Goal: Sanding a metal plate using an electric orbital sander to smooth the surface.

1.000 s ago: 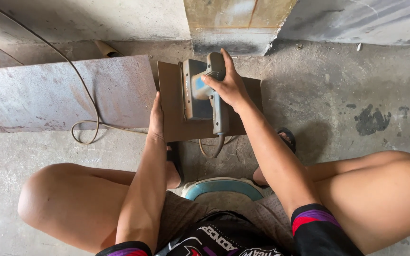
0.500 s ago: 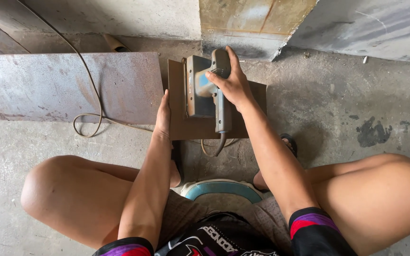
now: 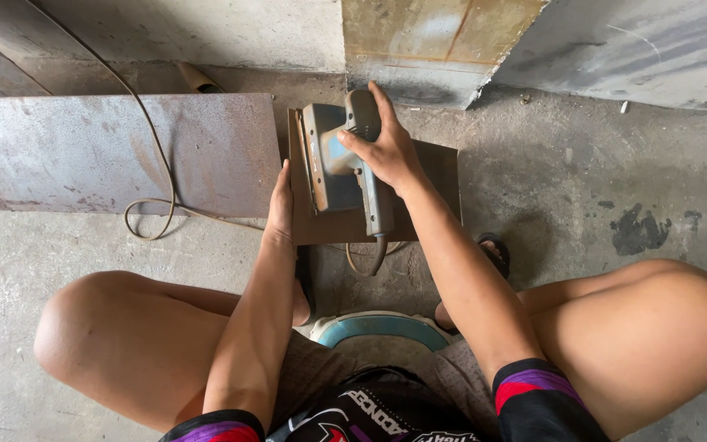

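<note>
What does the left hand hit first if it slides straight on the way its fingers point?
The left hand lies along the left edge of the small brown plate, fingers pointing away from the body. Straight on, it probably follows the large rusty sheet's edge to the wall base.

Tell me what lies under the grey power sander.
The sander, gripped by the right hand, rests on a brown rectangular board lying on the concrete floor. The left hand steadies the board's left edge. The sander's underside and the board beneath it are hidden.
</note>
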